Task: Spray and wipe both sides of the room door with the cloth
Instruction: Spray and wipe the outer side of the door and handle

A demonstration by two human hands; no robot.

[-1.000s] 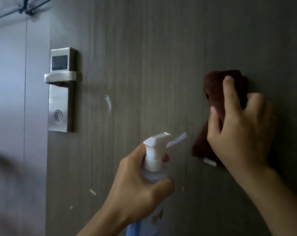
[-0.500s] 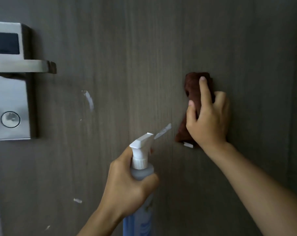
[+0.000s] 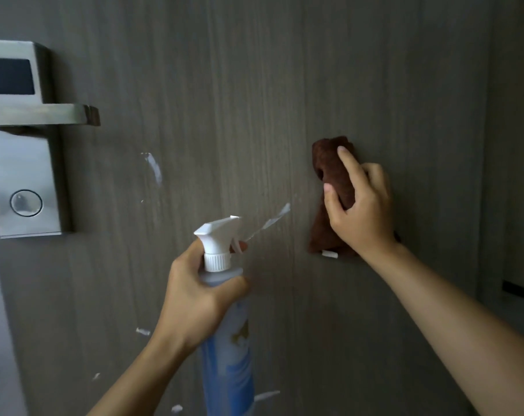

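My right hand pressed the bunched brown cloth flat against the door, fingers curled over it. My left hand was wrapped round the neck of the spray bottle, nozzle aimed at the panel. I judged this side only partly wiped: white streaks lay on the wood, and side 2 remained untouched. The metal lock plate and its handle stood well left, something to work around.

Lock plate — cut off at left edge.
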